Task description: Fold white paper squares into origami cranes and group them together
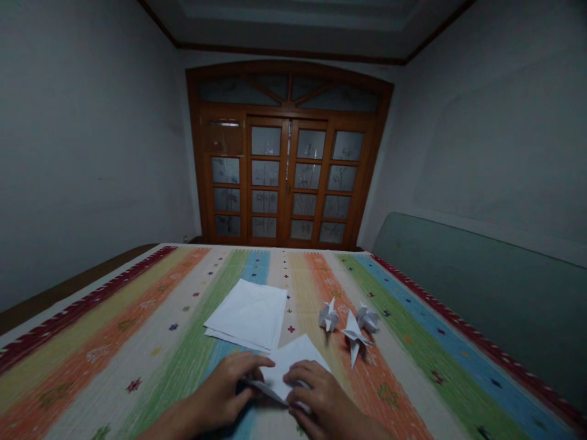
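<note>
A white sheet of paper (305,353) lies in front of me, its near edge lifted and bent up. My left hand (224,388) grips its left corner between thumb and fingers. At the near right part of the same sheet, my right hand (318,394) has its curled fingers on and around the edge. Just beyond is a stack of white paper sheets (252,311), slightly fanned. To the right stand three folded white paper figures with pointed tips: one at the left (329,316), one nearer me (354,337) and one at the right (367,318).
A striped, patterned tablecloth (174,360) covers the table. A pale green panel (477,293), perhaps a bench back, runs along the right side. Beyond the table's far edge is a wooden door with glass panes (288,177).
</note>
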`<state>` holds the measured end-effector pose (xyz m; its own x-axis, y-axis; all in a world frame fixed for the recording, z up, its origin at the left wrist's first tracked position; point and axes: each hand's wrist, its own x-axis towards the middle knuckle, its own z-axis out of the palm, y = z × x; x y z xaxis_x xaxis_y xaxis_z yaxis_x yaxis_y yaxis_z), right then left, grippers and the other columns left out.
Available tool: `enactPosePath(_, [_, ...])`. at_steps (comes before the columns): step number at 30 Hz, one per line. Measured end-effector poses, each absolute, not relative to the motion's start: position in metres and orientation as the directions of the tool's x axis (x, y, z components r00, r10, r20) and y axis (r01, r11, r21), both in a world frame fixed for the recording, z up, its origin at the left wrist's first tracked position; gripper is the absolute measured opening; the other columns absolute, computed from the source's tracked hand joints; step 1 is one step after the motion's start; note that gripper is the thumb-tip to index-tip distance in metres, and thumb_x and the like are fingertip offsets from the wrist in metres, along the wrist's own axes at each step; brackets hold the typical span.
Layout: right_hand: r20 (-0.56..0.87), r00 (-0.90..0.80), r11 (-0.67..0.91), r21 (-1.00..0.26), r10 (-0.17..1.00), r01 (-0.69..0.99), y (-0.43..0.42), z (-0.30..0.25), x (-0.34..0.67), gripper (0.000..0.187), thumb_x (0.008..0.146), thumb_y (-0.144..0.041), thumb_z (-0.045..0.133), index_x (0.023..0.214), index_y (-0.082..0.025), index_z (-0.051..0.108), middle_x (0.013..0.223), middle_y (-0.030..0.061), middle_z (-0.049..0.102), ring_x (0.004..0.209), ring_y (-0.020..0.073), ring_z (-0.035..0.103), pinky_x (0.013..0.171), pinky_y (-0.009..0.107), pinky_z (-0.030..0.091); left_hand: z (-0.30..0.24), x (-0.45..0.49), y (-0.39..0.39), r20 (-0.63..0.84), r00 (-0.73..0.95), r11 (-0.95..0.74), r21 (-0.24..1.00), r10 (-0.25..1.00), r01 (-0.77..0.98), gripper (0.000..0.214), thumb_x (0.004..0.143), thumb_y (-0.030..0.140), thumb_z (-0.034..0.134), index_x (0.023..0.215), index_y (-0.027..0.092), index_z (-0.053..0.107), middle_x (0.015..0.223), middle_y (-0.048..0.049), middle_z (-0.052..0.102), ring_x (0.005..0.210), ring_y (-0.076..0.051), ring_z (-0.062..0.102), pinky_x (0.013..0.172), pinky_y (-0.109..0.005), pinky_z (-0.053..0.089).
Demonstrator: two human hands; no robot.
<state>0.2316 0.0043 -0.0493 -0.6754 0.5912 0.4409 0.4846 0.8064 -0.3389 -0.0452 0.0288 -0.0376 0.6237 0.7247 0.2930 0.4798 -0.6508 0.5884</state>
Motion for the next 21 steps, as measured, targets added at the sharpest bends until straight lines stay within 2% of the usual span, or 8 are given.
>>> enactPosePath(3, [0.460, -0.623, 0.774, -0.385, 0.633, 0.502, 0.003, -0.048, 0.231, 0.016, 0.085, -0.011, 0.064, 0.097, -0.020, 0.069, 0.115, 0.0101, 0.073, 0.109, 0.0258, 0.065, 0.095, 0.037, 0.052, -0.042, -0.044, 0.033, 0.262, 0.558, -0.580, 0.622, 0.787, 0.526, 0.044, 0.088, 0.017, 0.063, 0.131, 0.029, 0.062, 0.107, -0.0029, 0.076, 0.096, -0.025, 0.069, 0.093, -0.039, 0.052])
enactPosePath(5, [0.448, -0.571, 0.725, -0.445, 0.688, 0.525, 0.001, -0.048, 0.231, 0.013, 0.085, -0.012, 0.064, 0.094, -0.020, 0.069, 0.115, 0.0102, 0.072, 0.108, 0.0251, 0.065, 0.094, 0.036, 0.052, -0.044, -0.042, 0.036, 0.247, 0.511, -0.537, 0.631, 0.823, 0.560, 0.044, 0.091, 0.019, 0.063, 0.134, 0.029, 0.060, 0.102, -0.0026, 0.076, 0.094, -0.025, 0.069, 0.092, -0.039, 0.053])
enactPosePath(7, [0.416, -0.531, 0.674, -0.490, 0.739, 0.553, 0.000, -0.049, 0.231, 0.009, 0.085, -0.014, 0.066, 0.091, -0.020, 0.068, 0.113, 0.0098, 0.071, 0.105, 0.0250, 0.065, 0.092, 0.035, 0.052, -0.046, -0.040, 0.038, 0.261, 0.485, -0.528, 0.633, 0.834, 0.566, 0.048, 0.090, 0.016, 0.063, 0.135, 0.029, 0.058, 0.108, -0.0036, 0.075, 0.099, -0.026, 0.069, 0.093, -0.040, 0.053])
enactPosePath(11, [0.348, -0.471, 0.585, -0.505, 0.811, 0.635, -0.001, -0.049, 0.231, 0.023, 0.085, -0.016, 0.066, 0.108, -0.019, 0.064, 0.107, 0.0097, 0.070, 0.096, 0.0252, 0.065, 0.085, 0.035, 0.054, -0.044, -0.039, 0.038, 0.337, 0.542, -0.618, 0.605, 0.770, 0.502, 0.040, 0.093, 0.013, 0.060, 0.129, 0.030, 0.062, 0.123, -0.0050, 0.071, 0.112, -0.026, 0.066, 0.100, -0.039, 0.052])
enactPosePath(13, [0.356, -0.499, 0.613, -0.477, 0.790, 0.630, -0.001, -0.048, 0.231, 0.029, 0.089, -0.015, 0.063, 0.118, -0.019, 0.062, 0.110, 0.0100, 0.070, 0.098, 0.0250, 0.065, 0.088, 0.035, 0.053, -0.041, -0.038, 0.036, 0.375, 0.561, -0.663, 0.556, 0.738, 0.501, 0.031, 0.096, 0.013, 0.057, 0.121, 0.029, 0.067, 0.122, -0.0063, 0.069, 0.111, -0.025, 0.066, 0.099, -0.038, 0.053])
enactPosePath(16, [0.406, -0.582, 0.710, -0.407, 0.705, 0.575, -0.001, -0.049, 0.232, 0.029, 0.095, -0.013, 0.056, 0.121, -0.023, 0.064, 0.118, 0.0105, 0.069, 0.107, 0.0241, 0.065, 0.094, 0.034, 0.052, -0.038, -0.036, 0.033, 0.411, 0.598, -0.725, 0.431, 0.688, 0.538, 0.024, 0.100, 0.015, 0.055, 0.109, 0.028, 0.073, 0.129, -0.0087, 0.066, 0.116, -0.027, 0.063, 0.100, -0.042, 0.054])
enactPosePath(19, [0.441, -0.606, 0.747, -0.336, 0.663, 0.573, 0.000, -0.052, 0.232, 0.029, 0.098, -0.013, 0.054, 0.122, -0.024, 0.067, 0.127, 0.0131, 0.068, 0.114, 0.0256, 0.064, 0.098, 0.037, 0.052, -0.038, -0.036, 0.028, 0.361, 0.702, -0.788, 0.319, 0.615, 0.527, 0.033, 0.103, 0.015, 0.053, 0.125, 0.032, 0.069, 0.144, -0.0071, 0.062, 0.136, -0.031, 0.053, 0.111, -0.049, 0.049])
enactPosePath(21, [0.436, -0.623, 0.758, -0.303, 0.649, 0.577, 0.000, -0.053, 0.232, 0.030, 0.097, -0.013, 0.056, 0.123, -0.023, 0.068, 0.130, 0.0139, 0.068, 0.118, 0.0271, 0.063, 0.100, 0.040, 0.052, -0.039, -0.035, 0.023, 0.274, 0.766, -0.809, 0.291, 0.582, 0.510, 0.046, 0.103, 0.017, 0.054, 0.146, 0.034, 0.055, 0.157, -0.0056, 0.052, 0.146, -0.032, 0.044, 0.117, -0.053, 0.044])
